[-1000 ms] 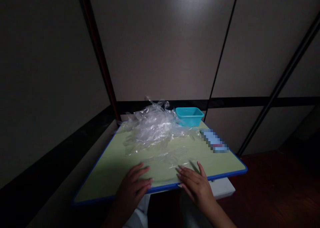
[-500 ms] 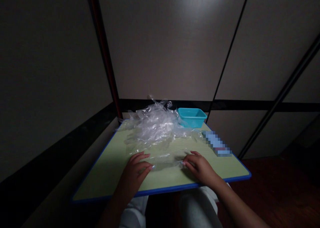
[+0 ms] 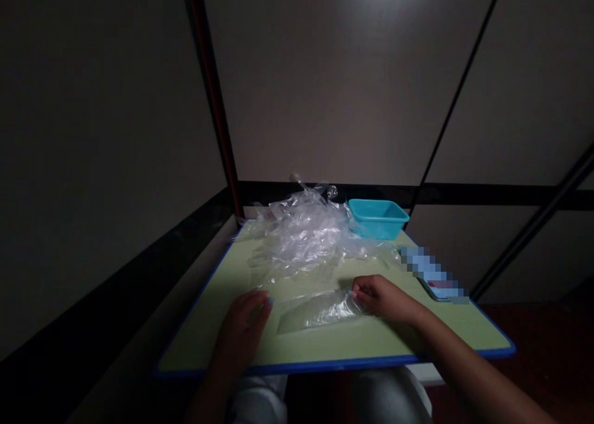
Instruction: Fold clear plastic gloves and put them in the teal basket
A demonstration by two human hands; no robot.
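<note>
dim panelled walls (image 3: 325,102) close in behind a pale green desk (image 3: 199,334) with blue edging, and the person sits at its near side. between the two hands lies one clear plastic piece (image 3: 318,312), close to the front of the desk. its long axis runs crosswise, from one hand to the other, roughly in line with the near edge, with the right end a little farther from the body. that sideways lie is the relation that matters: one end falls to each hand, and neither arm has to cross over.

the right hand (image 3: 379,297) is the nearer one, right at the end of the plastic; its thumb and forefinger are closed together and appear to pinch the film, which bunches and shines beside them. the left hand (image 3: 244,325) is just off the opposite end, fingers curled and thumb close to the forefinger. a faint upper edge of film runs toward those fingertips, but i cannot tell whether they grip it.

beyond both hands, across the middle and back of the desk, spreads a loose heap of clear plastic (image 3: 309,235). a turquoise tub (image 3: 378,221) stands just to its right, and a blurred-out flat object (image 3: 434,275) lies near the right edge.
</note>
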